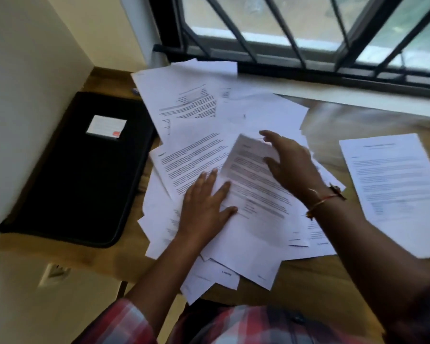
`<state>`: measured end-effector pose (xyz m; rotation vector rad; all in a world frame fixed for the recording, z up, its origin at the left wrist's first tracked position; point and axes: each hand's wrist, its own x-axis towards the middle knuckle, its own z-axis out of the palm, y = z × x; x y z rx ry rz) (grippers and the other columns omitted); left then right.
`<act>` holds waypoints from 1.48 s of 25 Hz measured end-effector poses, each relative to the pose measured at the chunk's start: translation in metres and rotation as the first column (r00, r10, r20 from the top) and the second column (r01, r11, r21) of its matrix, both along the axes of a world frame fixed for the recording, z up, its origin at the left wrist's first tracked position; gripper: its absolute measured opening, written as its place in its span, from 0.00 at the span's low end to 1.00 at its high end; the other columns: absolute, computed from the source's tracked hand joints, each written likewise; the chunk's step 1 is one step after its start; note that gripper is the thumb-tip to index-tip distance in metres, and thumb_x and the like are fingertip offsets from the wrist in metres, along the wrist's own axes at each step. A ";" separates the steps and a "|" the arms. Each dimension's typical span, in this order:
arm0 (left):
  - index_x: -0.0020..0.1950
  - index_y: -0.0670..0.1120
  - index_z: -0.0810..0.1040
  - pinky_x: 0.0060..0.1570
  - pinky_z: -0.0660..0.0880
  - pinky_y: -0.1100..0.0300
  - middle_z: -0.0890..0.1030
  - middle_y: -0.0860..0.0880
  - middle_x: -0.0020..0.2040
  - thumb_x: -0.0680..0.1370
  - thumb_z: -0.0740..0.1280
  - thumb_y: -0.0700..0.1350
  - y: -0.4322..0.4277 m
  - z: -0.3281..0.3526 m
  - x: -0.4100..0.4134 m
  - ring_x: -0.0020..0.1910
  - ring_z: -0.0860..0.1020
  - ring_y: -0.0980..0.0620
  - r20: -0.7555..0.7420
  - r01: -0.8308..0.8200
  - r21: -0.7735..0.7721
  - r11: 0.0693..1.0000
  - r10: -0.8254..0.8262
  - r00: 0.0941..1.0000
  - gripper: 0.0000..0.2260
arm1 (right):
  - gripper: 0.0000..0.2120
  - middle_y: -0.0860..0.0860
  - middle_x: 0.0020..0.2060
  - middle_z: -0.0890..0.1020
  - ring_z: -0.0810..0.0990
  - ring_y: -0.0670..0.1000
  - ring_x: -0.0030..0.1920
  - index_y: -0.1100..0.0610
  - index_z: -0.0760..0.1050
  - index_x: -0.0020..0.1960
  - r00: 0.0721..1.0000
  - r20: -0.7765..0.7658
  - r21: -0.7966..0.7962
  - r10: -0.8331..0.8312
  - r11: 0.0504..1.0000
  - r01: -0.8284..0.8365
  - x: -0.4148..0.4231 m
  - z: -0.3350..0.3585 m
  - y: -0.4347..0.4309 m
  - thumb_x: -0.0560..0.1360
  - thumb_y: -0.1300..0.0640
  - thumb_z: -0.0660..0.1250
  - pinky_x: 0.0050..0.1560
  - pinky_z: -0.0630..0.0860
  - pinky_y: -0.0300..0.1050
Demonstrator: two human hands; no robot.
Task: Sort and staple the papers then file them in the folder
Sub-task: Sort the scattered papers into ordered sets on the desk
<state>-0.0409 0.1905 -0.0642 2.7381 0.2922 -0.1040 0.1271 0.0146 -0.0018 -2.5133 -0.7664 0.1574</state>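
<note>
Left grip [204, 202] lies flat, fingers spread; right grip [292, 165] is raised, fingers loosely bent, blurred.

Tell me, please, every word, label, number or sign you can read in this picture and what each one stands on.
Label on the black folder: white with a red mark, print too small to read.
Scattered papers: printed lines, too blurred to read.
Separate sheet on the right: heading and paragraphs, too blurred to read.
No text can be quoted.
</note>
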 end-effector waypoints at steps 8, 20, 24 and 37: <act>0.68 0.37 0.75 0.73 0.64 0.36 0.65 0.34 0.77 0.75 0.74 0.52 0.004 -0.008 -0.001 0.76 0.63 0.33 0.141 -0.132 0.026 0.991 0.127 0.982 0.28 | 0.22 0.58 0.70 0.75 0.73 0.62 0.70 0.55 0.75 0.69 0.874 0.110 -0.196 -0.474 0.851 0.487 -0.037 -0.022 -0.118 0.77 0.49 0.70 0.66 0.73 0.59; 0.77 0.50 0.67 0.61 0.74 0.58 0.73 0.51 0.71 0.78 0.71 0.57 -0.252 0.070 0.067 0.65 0.75 0.52 -0.273 -0.121 -0.596 0.794 -0.059 0.960 0.30 | 0.28 0.61 0.74 0.70 0.68 0.63 0.73 0.56 0.71 0.72 0.811 0.059 -0.381 -0.582 0.738 0.557 -0.016 -0.042 -0.311 0.78 0.41 0.66 0.68 0.70 0.62; 0.71 0.56 0.71 0.59 0.79 0.52 0.79 0.56 0.65 0.77 0.73 0.53 -0.302 0.061 0.089 0.62 0.78 0.56 -0.323 -0.318 -0.711 0.627 0.112 0.940 0.24 | 0.29 0.60 0.71 0.72 0.72 0.64 0.68 0.54 0.73 0.72 0.870 0.052 -0.360 -0.490 0.804 0.474 -0.043 -0.046 -0.328 0.75 0.41 0.70 0.63 0.74 0.61; 0.61 0.49 0.82 0.52 0.79 0.54 0.84 0.52 0.54 0.80 0.70 0.49 -0.332 0.041 0.115 0.51 0.83 0.53 -0.199 -0.390 -0.686 0.614 0.357 0.913 0.11 | 0.30 0.54 0.64 0.75 0.73 0.57 0.61 0.52 0.72 0.69 0.862 -0.083 -0.187 -0.500 0.858 0.479 -0.042 -0.035 -0.361 0.74 0.35 0.69 0.60 0.73 0.51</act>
